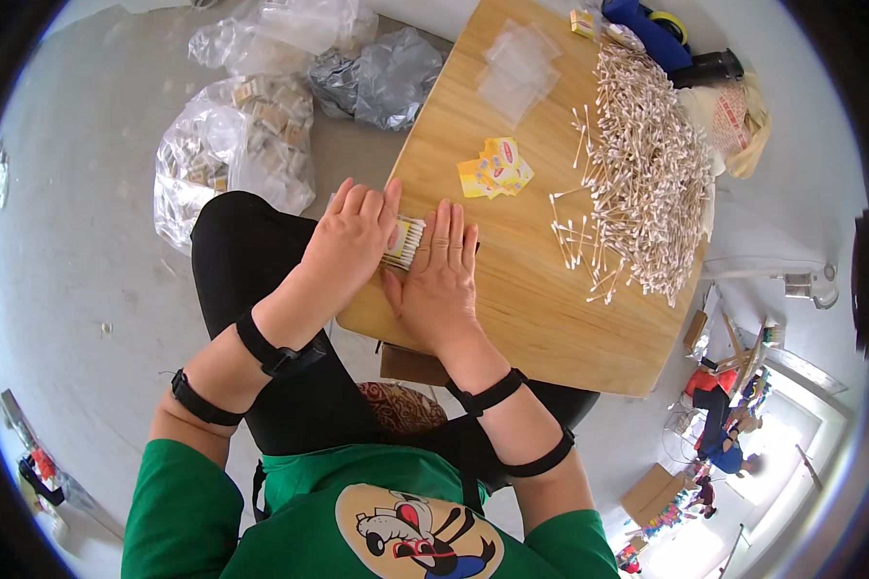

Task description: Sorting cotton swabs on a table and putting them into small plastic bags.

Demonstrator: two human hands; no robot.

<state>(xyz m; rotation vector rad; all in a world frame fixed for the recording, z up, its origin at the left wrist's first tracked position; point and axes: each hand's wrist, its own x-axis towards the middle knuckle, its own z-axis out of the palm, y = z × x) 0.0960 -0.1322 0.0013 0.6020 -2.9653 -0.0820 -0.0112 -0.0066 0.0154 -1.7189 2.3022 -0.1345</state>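
A small flat pack of cotton swabs (406, 241) with a yellow card in it lies at the left edge of the wooden table (550, 318). My left hand (357, 232) is closed over its left part and hides that end. My right hand (439, 275) lies palm down, fingers stretched out, against the white swab tips on the other side. Beyond my hands is a small fanned stack of yellow printed cards (497, 170). Clear plastic pouches (518, 75) lie farther back. A big heap of loose cotton swabs (652, 174) covers the table's right side.
Left of the table, a clear sack (237, 145) full of small packs stands on the floor beside a grey plastic bag (386, 82). A blue object (647, 29) and a yellow tape roll (668, 26) sit at the back right. Other people (719, 434) are far off right, near a cardboard box (654, 494).
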